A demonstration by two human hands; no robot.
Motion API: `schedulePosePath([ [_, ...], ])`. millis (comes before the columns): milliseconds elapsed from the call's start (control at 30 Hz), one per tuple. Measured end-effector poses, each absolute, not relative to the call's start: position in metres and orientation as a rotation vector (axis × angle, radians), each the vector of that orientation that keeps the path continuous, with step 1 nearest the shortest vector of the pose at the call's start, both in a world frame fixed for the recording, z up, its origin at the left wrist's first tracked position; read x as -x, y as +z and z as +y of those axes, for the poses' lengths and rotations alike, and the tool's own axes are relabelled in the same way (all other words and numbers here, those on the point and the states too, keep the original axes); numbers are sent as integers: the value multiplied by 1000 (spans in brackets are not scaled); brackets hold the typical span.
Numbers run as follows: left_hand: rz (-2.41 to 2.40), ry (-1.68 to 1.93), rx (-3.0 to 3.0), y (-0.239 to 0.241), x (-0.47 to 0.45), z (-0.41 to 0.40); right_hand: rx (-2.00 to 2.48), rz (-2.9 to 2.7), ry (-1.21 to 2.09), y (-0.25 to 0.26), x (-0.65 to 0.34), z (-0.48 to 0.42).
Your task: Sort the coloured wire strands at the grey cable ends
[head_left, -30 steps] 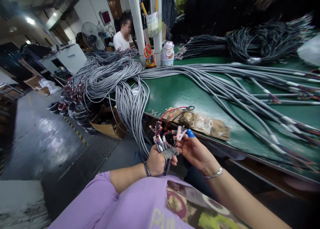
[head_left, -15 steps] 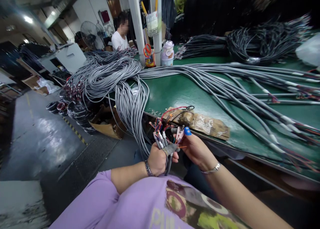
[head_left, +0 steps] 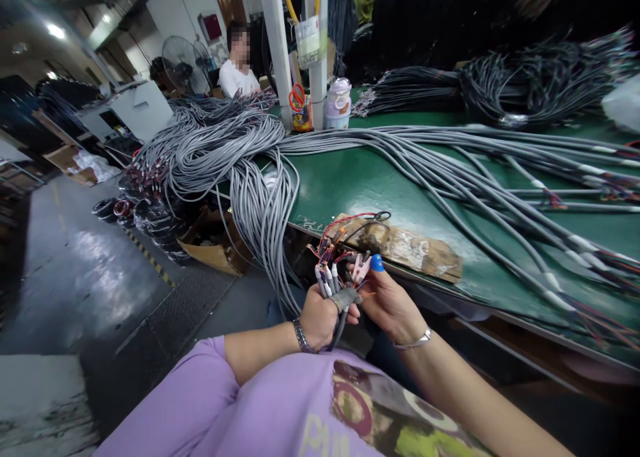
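My left hand (head_left: 323, 318) is closed around a bundle of grey cables (head_left: 343, 327). Its thumb is wrapped in grey tape and lies across them. White-banded ends (head_left: 329, 280) stick up above the fist, with thin coloured wires (head_left: 327, 247) fanning out. Close on its right, my right hand (head_left: 393, 304) is closed, with a blue cover on the thumb tip. It pinches at a pale pink clip (head_left: 360, 268) beside the wire ends. Its fingertips are partly hidden behind the clip and loose wires.
A worn wooden board (head_left: 417, 250) with a red wire lies on the green table's (head_left: 340, 177) front edge. Grey cables (head_left: 240, 144) are heaped left and hang over the edge; more run right. Dark cable coils (head_left: 520, 87) lie behind. A person (head_left: 237, 70) sits beyond the post (head_left: 277, 44).
My left hand and the cable bundle have shifted slightly right, closer to the clip. My right hand has turned a little, its fingers coming nearer to the wires.
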State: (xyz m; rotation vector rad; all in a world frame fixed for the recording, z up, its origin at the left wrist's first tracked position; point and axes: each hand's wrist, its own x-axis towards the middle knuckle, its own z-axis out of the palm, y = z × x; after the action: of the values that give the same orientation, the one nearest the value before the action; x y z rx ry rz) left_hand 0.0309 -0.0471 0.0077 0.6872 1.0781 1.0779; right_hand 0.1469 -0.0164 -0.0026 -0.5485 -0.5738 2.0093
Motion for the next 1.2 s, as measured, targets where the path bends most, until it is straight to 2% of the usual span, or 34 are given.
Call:
schedulePosePath([
  [133, 1072, 1094, -678, 9, -28, -50, 639, -594, 1905, -6, -153, -21],
  [300, 1084, 1063, -728, 6, -21, -56, 775, -830, 1923, -8, -162, -36],
  [533, 1093, 1018, -838, -6, -12, -62, 1057, -1082, 1668, 12, -156, -50],
  [900, 1076, 1060, -814, -7, -9, -63, 1164, -1088, 1505, 11, -150, -52],
  [1200, 1019, 1053, -783, -2, -9, -65, 1094, -721, 1637, 0, -147, -49],
])
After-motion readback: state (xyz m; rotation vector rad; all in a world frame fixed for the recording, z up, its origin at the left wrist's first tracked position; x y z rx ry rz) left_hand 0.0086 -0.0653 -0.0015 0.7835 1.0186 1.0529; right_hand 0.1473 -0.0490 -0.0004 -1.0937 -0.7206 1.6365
